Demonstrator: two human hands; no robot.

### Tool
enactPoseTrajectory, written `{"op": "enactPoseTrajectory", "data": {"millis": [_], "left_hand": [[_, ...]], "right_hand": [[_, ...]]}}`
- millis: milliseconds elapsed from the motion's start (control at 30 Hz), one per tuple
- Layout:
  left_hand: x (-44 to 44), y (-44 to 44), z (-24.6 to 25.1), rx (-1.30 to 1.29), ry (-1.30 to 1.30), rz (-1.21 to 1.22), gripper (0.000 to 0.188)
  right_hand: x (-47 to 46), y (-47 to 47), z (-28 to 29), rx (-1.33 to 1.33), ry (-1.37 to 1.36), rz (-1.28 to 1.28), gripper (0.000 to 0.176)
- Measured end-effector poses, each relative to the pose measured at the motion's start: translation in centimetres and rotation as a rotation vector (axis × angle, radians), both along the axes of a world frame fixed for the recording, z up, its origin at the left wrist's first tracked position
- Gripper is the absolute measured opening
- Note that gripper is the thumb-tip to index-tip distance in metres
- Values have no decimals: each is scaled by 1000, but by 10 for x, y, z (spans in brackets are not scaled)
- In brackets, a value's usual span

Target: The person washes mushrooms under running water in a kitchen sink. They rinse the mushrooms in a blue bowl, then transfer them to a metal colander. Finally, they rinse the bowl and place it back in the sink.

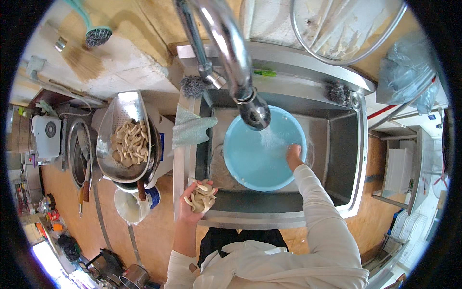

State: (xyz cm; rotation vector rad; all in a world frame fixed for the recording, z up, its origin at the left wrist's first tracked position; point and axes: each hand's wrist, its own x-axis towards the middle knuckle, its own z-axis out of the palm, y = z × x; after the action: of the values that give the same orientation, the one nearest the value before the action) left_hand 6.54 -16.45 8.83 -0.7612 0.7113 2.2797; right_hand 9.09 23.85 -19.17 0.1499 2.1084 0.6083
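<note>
My left hand [190, 208], palm up, cups a small heap of oyster mushrooms [203, 198] over the front left corner of the steel sink [335, 213]. In the sink sits a round light-blue plastic basin [249, 159] with water in it. My right hand [293, 151] is at the basin's right inner side with its fingers curled; whether anything is in them is hidden. From the chrome faucet [254, 113] above, a spray of water falls into the basin. More mushrooms [130, 142] lie in a perforated metal scoop-shaped strainer [108, 159] left of the sink.
A pale cloth [193, 126] drapes over the sink's left edge. Steel-wool scrubbers [195, 86] rest on the back ledge. Below the strainer stands a white bucket [131, 206]; farther left is a metal bowl [74, 151] with long-handled utensils. A plastic bag [404, 68] hangs at the right.
</note>
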Motion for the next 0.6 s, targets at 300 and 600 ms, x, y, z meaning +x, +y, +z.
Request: {"op": "enactPoseTrajectory", "data": {"millis": [300,600], "left_hand": [[-13,-5,0,213,-62,1,25],[-119,-174,-51,-171,14,504,24]], "right_hand": [[-18,-35,119,-1090,593,-1239,26],[-49,-108,192,-1564,604,-1663,21]]}}
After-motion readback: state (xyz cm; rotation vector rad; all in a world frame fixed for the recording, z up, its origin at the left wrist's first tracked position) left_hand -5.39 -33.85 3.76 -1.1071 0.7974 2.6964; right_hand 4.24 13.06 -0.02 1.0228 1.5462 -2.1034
